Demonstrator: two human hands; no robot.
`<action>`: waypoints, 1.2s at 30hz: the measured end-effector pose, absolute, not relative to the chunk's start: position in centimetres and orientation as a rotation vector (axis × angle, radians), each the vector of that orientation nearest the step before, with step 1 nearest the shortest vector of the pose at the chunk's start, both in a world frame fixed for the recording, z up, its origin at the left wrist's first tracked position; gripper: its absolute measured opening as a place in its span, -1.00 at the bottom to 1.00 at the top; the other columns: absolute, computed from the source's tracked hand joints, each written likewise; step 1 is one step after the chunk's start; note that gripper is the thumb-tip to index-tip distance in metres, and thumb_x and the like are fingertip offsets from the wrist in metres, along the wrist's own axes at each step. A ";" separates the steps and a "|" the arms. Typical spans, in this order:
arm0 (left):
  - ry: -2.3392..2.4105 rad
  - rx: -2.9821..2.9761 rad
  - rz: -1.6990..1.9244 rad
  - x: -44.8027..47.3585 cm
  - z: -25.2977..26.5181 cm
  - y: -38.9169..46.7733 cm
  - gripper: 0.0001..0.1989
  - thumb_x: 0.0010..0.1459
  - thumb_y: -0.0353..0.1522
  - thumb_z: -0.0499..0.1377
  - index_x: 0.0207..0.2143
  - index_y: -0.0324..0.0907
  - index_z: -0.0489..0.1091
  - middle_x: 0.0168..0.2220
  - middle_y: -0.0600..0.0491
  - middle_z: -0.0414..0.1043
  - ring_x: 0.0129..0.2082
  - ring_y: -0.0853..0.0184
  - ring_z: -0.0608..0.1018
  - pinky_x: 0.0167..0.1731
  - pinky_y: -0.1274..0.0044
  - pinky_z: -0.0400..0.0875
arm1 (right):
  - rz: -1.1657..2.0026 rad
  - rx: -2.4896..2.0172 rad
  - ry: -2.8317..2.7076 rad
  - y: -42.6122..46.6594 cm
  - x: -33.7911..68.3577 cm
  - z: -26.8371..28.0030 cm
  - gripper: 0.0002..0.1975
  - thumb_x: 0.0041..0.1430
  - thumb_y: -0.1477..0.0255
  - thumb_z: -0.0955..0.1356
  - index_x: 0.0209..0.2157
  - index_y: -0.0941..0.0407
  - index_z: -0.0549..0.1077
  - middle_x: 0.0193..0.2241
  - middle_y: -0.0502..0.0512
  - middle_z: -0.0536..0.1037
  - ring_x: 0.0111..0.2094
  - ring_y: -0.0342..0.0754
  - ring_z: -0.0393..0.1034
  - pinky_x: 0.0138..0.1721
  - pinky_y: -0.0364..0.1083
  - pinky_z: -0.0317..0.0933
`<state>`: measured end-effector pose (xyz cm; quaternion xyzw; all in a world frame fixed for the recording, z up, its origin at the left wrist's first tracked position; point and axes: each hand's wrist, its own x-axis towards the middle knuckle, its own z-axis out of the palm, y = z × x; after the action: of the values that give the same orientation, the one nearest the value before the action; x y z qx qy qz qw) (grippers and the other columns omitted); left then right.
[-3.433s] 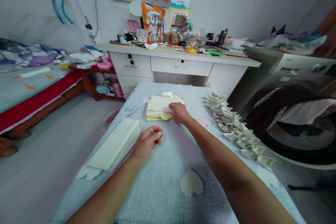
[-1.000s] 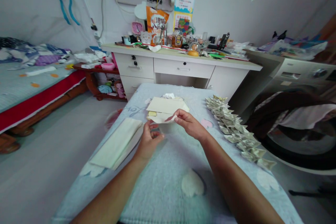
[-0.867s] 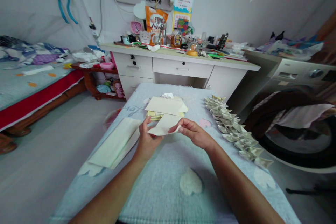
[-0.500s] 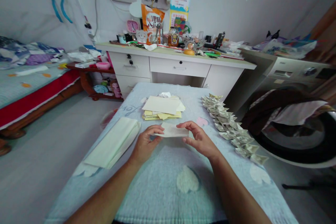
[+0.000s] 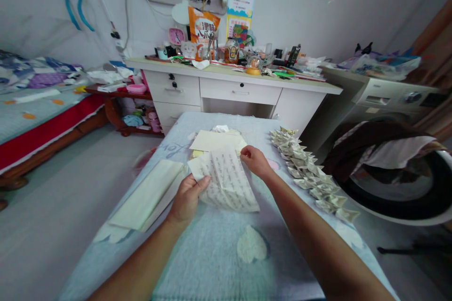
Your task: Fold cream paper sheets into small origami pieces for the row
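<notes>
The sheet of paper was spread open above the blue cloth. At left lay a paper bundle, perhaps placed there for easy reach. The left hand pinched the sheet's left edge under its thumb, likely to steady it. A paper pile sat just beyond, seemingly handy to both hands. The right hand curled by the sheet's upper right edge; whether it gripped could not be told. Rightward, folded paper pieces stood closely lined up, presumably saving room. One sheet, one bundle, one pile; the pieces overlapped too much to count.
</notes>
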<state>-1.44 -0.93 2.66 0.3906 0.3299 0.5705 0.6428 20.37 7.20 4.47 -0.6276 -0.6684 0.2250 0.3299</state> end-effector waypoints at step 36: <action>1.525 1.841 0.838 -2.0 1.5 -0.7 -0.26 0.10 -0.36 0.09 0.29 -0.22 -0.13 0.01 -0.15 0.45 -0.06 0.13 0.54 -0.09 0.36 0.42 | 0.324 -1.788 -1.426 11.6 18.8 2.7 -0.89 -0.01 0.49 0.34 -0.36 0.11 0.39 -0.29 0.12 0.43 -0.24 -0.01 0.31 -0.18 -0.06 0.17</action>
<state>-1.96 -0.67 1.54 0.6935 0.5744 0.3155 0.2993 18.83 11.62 2.67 -0.7081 -0.5647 0.1283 0.4040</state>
